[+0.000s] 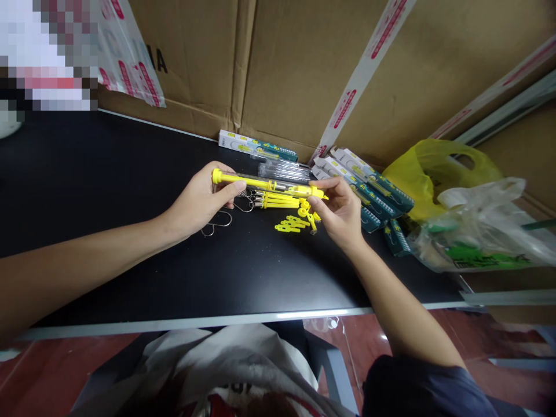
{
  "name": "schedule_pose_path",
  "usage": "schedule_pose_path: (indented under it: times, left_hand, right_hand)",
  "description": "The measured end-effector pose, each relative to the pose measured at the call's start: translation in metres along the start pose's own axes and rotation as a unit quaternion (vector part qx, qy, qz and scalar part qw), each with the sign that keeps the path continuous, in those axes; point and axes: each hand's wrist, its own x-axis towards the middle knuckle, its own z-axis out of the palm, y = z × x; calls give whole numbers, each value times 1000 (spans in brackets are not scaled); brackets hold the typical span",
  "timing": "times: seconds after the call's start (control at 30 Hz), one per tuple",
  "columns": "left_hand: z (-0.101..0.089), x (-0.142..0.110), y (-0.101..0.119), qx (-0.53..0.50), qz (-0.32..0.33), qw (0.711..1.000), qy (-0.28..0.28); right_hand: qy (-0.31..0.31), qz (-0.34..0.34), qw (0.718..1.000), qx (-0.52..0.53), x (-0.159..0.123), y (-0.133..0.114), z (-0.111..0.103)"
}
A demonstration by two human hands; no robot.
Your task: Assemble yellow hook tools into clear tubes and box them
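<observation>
Left hand (202,200) and right hand (341,211) pinch opposite ends of the yellow tube (269,185), held above the counter (130,231). Looks light, stiff, slippery plastic; end caps give best grip.

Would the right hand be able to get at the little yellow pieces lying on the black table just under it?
Probably yes. The small yellow pieces lie in the open just left of the right hand, nothing covering them. But that hand already pinches one end of the yellow tube, so it must let go first.
</observation>
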Motion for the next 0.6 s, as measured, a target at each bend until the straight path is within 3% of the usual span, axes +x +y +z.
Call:
schedule_pose_path:
  times: [0.6]
  left_hand:
    - [1, -1, 2, -11, -4, 1000, 2]
  right_hand:
    - [-29, 22, 998, 48, -1, -7, 3]
